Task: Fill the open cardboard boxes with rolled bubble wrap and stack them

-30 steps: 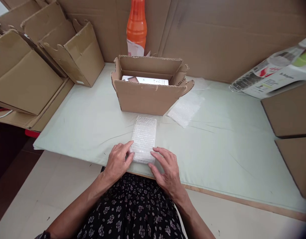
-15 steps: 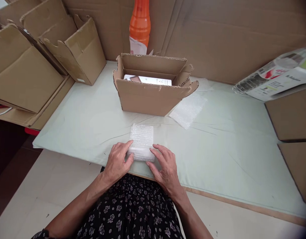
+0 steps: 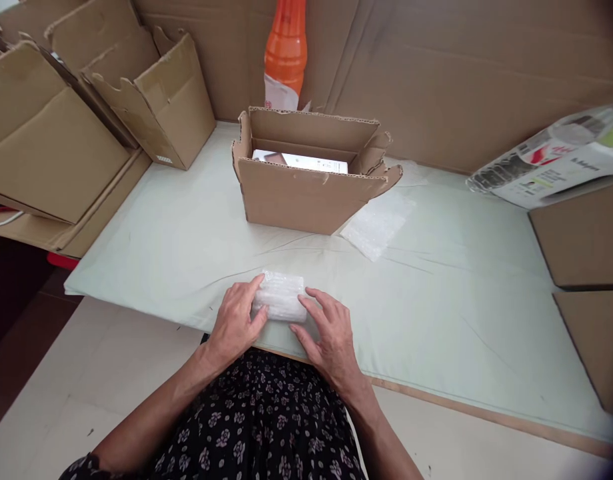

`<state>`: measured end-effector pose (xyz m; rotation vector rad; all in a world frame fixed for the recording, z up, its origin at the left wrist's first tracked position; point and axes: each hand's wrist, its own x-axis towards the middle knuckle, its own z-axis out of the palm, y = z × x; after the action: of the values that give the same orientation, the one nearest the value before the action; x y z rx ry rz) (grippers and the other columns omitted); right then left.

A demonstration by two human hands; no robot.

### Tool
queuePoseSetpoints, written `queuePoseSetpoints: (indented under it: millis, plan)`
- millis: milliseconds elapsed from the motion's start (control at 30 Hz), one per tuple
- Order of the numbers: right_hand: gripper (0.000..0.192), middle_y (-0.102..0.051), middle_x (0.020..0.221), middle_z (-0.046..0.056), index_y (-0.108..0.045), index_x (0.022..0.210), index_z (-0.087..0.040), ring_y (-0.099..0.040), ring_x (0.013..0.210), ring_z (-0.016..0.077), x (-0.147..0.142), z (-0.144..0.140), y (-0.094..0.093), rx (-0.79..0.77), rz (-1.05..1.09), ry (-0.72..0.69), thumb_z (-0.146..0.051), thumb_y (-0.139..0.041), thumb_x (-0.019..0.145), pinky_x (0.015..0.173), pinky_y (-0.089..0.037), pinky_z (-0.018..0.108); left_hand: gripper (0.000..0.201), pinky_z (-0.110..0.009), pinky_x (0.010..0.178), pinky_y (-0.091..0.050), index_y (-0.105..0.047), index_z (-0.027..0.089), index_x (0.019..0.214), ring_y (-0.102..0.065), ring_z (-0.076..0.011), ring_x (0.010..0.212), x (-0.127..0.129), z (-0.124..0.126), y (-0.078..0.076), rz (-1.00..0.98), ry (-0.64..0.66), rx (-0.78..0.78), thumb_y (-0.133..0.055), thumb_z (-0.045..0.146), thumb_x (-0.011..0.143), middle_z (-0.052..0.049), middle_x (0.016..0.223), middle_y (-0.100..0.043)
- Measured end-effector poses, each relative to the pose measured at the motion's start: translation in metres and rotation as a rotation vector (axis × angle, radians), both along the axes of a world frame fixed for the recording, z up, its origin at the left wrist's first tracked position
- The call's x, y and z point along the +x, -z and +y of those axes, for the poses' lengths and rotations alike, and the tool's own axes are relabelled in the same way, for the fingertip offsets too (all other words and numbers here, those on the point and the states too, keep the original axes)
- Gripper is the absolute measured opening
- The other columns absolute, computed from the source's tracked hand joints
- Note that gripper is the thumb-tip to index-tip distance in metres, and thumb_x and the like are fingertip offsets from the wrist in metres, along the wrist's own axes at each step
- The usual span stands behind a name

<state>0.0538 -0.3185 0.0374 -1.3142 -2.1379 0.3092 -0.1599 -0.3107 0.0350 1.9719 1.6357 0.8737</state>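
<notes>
A folded roll of bubble wrap (image 3: 281, 297) lies on the cloth-covered table near its front edge. At its left end, my left hand (image 3: 240, 315) grips it, index finger on the upper corner and thumb at the lower one. The fingertips of my right hand (image 3: 329, 327) press on the right end, with the thumb by the lower edge. Whether anything is inside the wrap I cannot tell. Beyond my hands stands an open cardboard box (image 3: 291, 200) holding a white printed box (image 3: 306, 162).
A loose sheet of bubble wrap (image 3: 379, 223) lies right of the open box. An orange bottle (image 3: 285, 57) stands behind it. Open cartons (image 3: 179, 113) crowd the left side. On the right, a clear plastic bottle (image 3: 511, 170) rests above stacked brown boxes (image 3: 581, 233).
The bubble wrap has been rolled toward me: its flat far part is shorter and the bundle is more compact. Both hands stay at its ends.
</notes>
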Motion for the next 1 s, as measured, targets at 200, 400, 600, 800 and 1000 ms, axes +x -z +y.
queuePoseSetpoints:
  millis: [200,400,600,800,1000]
  plan:
    - [0.026,-0.075,0.115,0.008,-0.067,0.123,-0.024,-0.066,0.107,0.0264,-0.006,0.019,0.014,-0.016,0.044,0.025,-0.023,-0.060,0.098,0.093,-0.049,0.045,0.060,-0.041,0.088,-0.056,-0.048,0.019,0.145,-0.065,-0.0230,0.097,-0.004,0.004,-0.001,-0.222,-0.173,-0.158,-0.063,0.041,0.091,-0.011,0.115,-0.067]
    - [0.021,-0.076,0.110,0.007,-0.071,0.116,-0.026,-0.069,0.106,0.0252,-0.007,0.012,0.010,-0.170,0.251,-0.055,-0.032,-0.062,0.097,0.093,-0.054,0.043,0.088,-0.036,0.097,-0.054,-0.026,0.016,0.158,-0.067,-0.0227,0.110,-0.004,-0.006,-0.010,-0.735,-0.089,-0.465,-0.069,0.043,0.086,-0.015,0.127,-0.064]
    - [0.052,-0.067,0.137,0.014,-0.060,0.139,-0.021,-0.068,0.118,0.0263,0.008,0.009,-0.010,-0.451,0.417,-0.066,-0.047,-0.063,0.095,0.095,-0.058,0.038,0.083,-0.028,0.085,-0.054,-0.032,0.019,0.157,-0.065,-0.0159,0.089,0.014,0.004,-0.023,-0.939,0.002,-0.531,-0.071,0.037,0.086,-0.005,0.105,-0.068]
    - [0.035,-0.078,0.096,0.006,-0.075,0.110,-0.020,-0.073,0.078,0.0193,0.037,0.036,-0.049,-0.420,0.490,0.078,-0.048,-0.067,0.091,0.069,-0.059,0.028,0.067,-0.033,0.092,-0.053,-0.051,0.017,0.141,-0.068,-0.0210,0.102,0.018,0.030,-0.011,-1.082,-0.012,-0.397,-0.076,0.042,0.083,-0.009,0.111,-0.070]
    - [0.038,-0.076,0.114,0.008,-0.072,0.119,-0.023,-0.071,0.094,0.0232,0.065,0.121,-0.145,0.253,0.138,0.373,-0.047,-0.068,0.090,0.081,-0.057,0.036,0.045,-0.036,0.091,-0.055,-0.067,0.016,0.121,-0.070,-0.0206,0.096,0.021,0.049,0.012,-0.880,-0.150,-0.388,-0.071,0.039,0.083,-0.010,0.105,-0.073]
